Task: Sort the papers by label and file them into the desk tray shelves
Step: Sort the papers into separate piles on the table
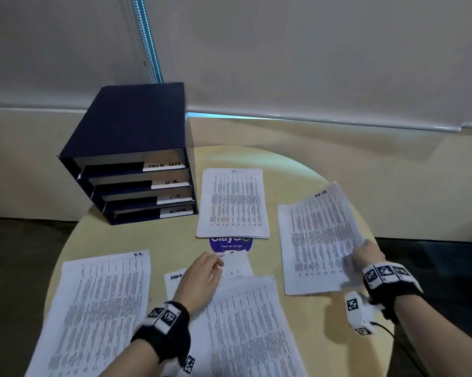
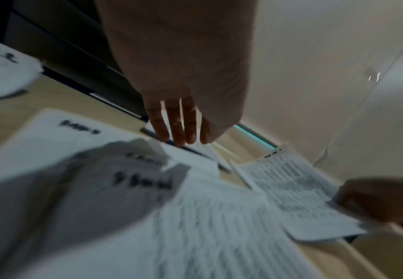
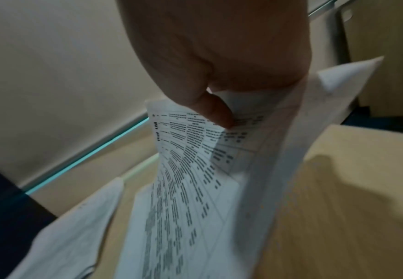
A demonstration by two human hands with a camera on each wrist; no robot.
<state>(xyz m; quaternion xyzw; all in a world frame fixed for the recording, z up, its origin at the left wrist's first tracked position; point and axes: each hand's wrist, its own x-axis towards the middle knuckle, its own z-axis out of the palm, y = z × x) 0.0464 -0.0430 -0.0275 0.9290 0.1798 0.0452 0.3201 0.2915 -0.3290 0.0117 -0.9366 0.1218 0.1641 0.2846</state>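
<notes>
On round table (image 1: 305, 164), papers (image 1: 232, 202), blinds behind

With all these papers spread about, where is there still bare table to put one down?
Bare wood shows between the desk tray and the H.R. pile, along the table edge behind the I.T. pile, and in the strip between that pile and the sheet gripped by the right hand. Around the left hand it is crowded with overlapping papers.

paper stacks (image 1: 232, 202): 5 (one blurred) | tray shelves (image 1: 136, 186): 4 | hands (image 1: 199, 278): 2
</notes>
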